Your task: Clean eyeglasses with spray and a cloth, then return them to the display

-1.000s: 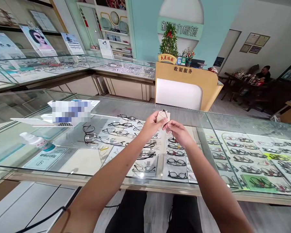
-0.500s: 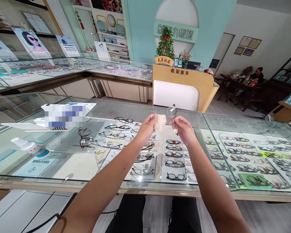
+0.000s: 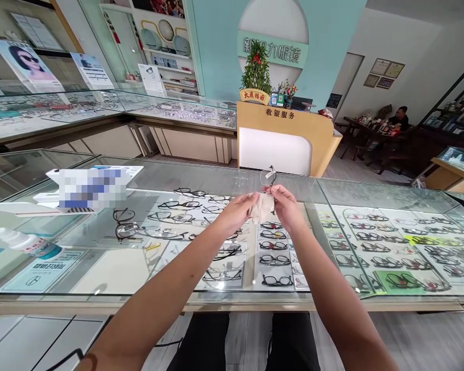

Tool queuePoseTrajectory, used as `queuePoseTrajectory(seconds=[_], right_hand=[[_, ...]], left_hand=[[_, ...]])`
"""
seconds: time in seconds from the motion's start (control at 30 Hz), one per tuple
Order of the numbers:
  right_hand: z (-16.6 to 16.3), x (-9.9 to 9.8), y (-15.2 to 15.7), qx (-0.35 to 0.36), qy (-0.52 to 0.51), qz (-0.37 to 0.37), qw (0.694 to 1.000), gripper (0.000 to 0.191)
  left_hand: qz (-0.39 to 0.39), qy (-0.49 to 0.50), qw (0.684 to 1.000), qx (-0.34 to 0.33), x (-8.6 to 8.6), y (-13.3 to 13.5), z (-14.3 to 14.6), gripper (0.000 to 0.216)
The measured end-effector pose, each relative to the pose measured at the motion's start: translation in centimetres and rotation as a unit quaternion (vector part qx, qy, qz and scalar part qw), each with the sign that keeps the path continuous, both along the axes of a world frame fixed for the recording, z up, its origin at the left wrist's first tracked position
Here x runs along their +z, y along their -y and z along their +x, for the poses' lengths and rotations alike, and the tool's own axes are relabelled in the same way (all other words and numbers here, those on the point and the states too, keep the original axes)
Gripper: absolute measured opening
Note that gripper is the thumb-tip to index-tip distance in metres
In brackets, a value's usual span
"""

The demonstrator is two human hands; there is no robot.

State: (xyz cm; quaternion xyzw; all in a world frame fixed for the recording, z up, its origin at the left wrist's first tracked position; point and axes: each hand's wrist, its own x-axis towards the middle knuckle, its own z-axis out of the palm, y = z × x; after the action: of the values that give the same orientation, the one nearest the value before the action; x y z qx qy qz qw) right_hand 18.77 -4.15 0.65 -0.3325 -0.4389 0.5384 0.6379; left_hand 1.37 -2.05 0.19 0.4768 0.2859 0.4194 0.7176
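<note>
My left hand (image 3: 237,211) pinches a pale beige cloth (image 3: 262,208), which hangs between my two hands above the glass counter. My right hand (image 3: 286,203) is closed on a pair of glasses (image 3: 268,176), one lens and a dark temple sticking up over the fingers. The cloth now lies against the lower part of the glasses, where the other lens is hidden. Under the glass, several dark-framed glasses (image 3: 275,260) lie in rows below my hands.
On the counter at left stand a white spray bottle (image 3: 27,243) and an opened white box (image 3: 88,188). Near them lie loose dark glasses (image 3: 126,229) and a small yellow tool (image 3: 153,247). Beyond are a wooden cashier desk (image 3: 290,121) and a seated person (image 3: 400,121).
My left hand has brought the cloth right against the glasses in my right hand, closing the gap between them. The view has shifted slightly to the right.
</note>
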Motion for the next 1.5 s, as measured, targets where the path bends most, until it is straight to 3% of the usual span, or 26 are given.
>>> queuePoseTrajectory(seconds=[0.4, 0.63, 0.93, 1.23, 1.5], right_hand=[[-1.3, -0.7, 0.3, 0.017, 0.035, -0.003, 0.999, 0.043], [-1.7, 0.0, 0.8, 0.013, 0.039, -0.007, 0.999, 0.044], [-1.2, -0.3, 0.4, -0.012, 0.001, -0.031, 0.999, 0.039], [-1.8, 0.1, 1.0, -0.018, 0.067, 0.044, 0.997, 0.035], [-1.3, 0.0, 0.8, -0.052, 0.069, 0.015, 0.996, 0.026]], left_hand=[[0.041, -0.045, 0.998, 0.011, -0.2, 0.3, 0.4, 0.069], [0.048, -0.057, 0.997, -0.009, -0.8, 0.1, 0.4, 0.059], [0.052, -0.052, 0.997, -0.011, 0.3, 1.0, 0.5, 0.061], [0.126, -0.067, 0.988, 0.063, -0.1, 1.1, 1.1, 0.066], [0.147, -0.088, 0.985, 0.025, 0.0, 1.2, 0.6, 0.066]])
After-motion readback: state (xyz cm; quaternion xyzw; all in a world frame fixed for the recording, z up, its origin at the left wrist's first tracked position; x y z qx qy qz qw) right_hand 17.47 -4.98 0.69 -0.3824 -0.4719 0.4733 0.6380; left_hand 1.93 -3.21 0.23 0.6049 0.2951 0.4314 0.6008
